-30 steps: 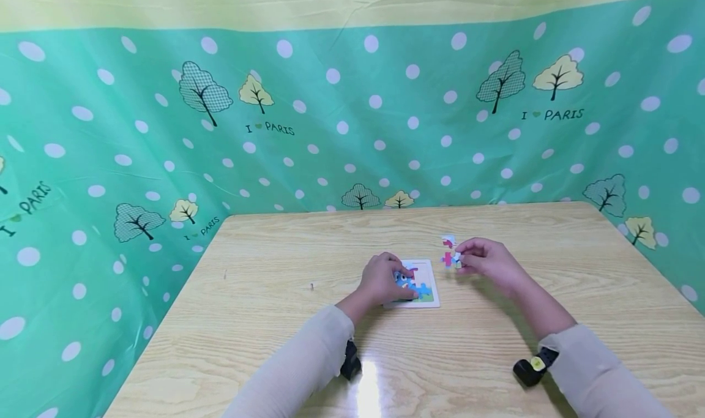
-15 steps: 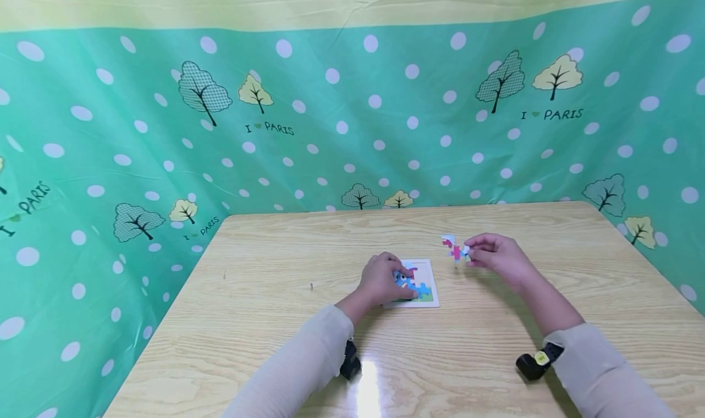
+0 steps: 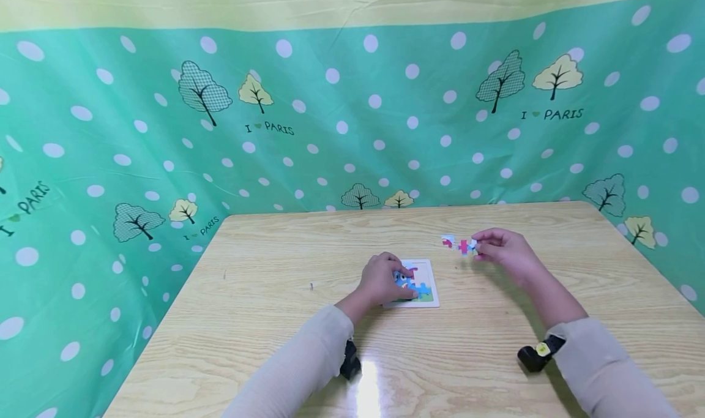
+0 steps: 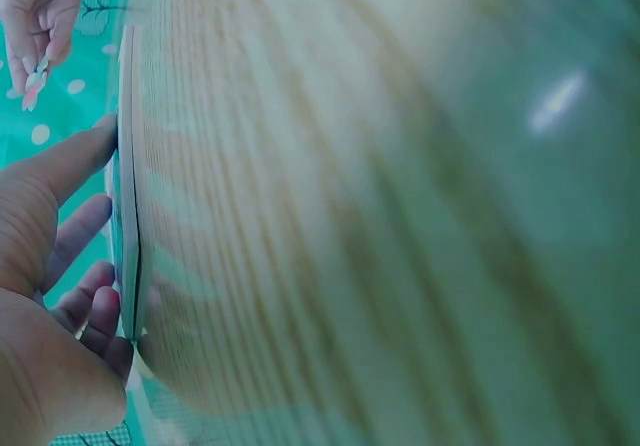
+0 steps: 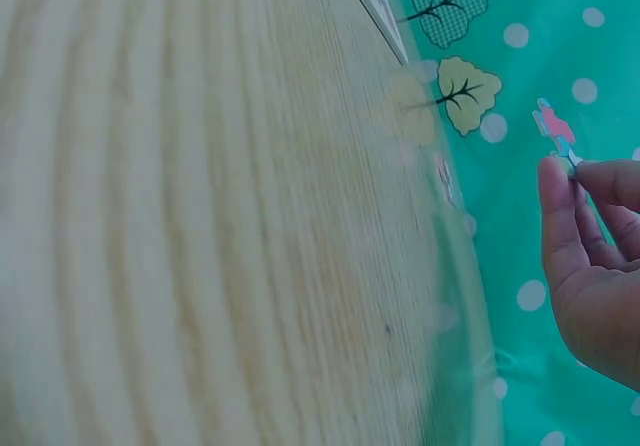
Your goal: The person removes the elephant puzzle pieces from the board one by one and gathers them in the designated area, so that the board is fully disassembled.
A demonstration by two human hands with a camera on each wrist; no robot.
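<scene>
A square jigsaw puzzle board point(image 3: 426, 302) with a white frame lies on the table, partly filled with a blue cartoon picture. My left hand point(image 3: 380, 280) rests over its left side, thumb and fingertips touching it; the left wrist view shows the thumb point(image 4: 85, 161) against the board's face. To the right, my right hand point(image 3: 507, 253) pinches a pink, white and blue jigsaw piece point(image 3: 464, 246) between thumb and finger, held above the table. It looks like pieces joined together. Just left of it lies another white and pink jigsaw piece point(image 3: 448, 240) on the table.
The light wood-grain table point(image 3: 264, 326) spans the view. A tiny dark speck point(image 3: 311, 286) lies left of the board. Behind the table hangs a green curtain point(image 3: 308, 112) with dots and trees. Black cameras, one of them a wrist camera point(image 3: 534, 358), sit on both wrists.
My right hand has lifted the pinched jigsaw piece and moved it up and to the right, turning it a little. My left hand stays on the board.
</scene>
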